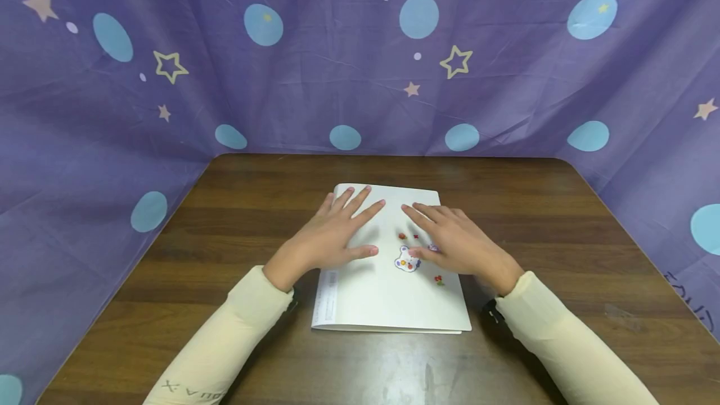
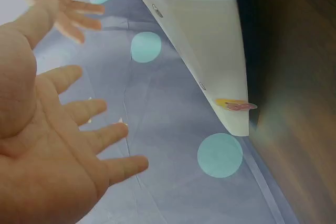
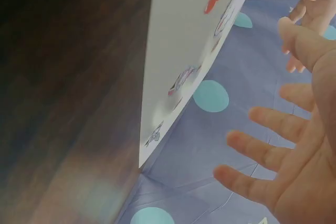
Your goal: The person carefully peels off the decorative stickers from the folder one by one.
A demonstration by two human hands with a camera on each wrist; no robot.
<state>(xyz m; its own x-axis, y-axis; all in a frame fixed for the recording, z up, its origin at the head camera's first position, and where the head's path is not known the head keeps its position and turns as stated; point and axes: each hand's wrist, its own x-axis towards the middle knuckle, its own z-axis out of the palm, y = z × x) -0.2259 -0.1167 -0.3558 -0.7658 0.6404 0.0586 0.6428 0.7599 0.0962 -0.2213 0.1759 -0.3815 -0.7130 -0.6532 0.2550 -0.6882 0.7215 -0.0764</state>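
Note:
A closed white folder (image 1: 388,299) with a labelled spine along its left side lies on the wooden table. Stickers dot its cover, among them a white bear face (image 1: 406,259) and red cherries (image 1: 439,280). Over the folder's left half hovers my left hand (image 1: 332,236), fingers spread and palm down, holding nothing. My right hand (image 1: 458,239) is spread in the same way above the right edge, partly covering a purple sticker (image 1: 432,247). Both wrist views show a gap between each palm and the cover. A yellow and pink sticker (image 2: 234,104) juts past the folder's edge in the left wrist view.
The brown wooden table (image 1: 562,255) reaches back to a purple curtain (image 1: 315,80) printed with stars and blue dots. That curtain also hangs along the left and right sides. A dark band (image 1: 493,311) shows at the right sleeve's cuff.

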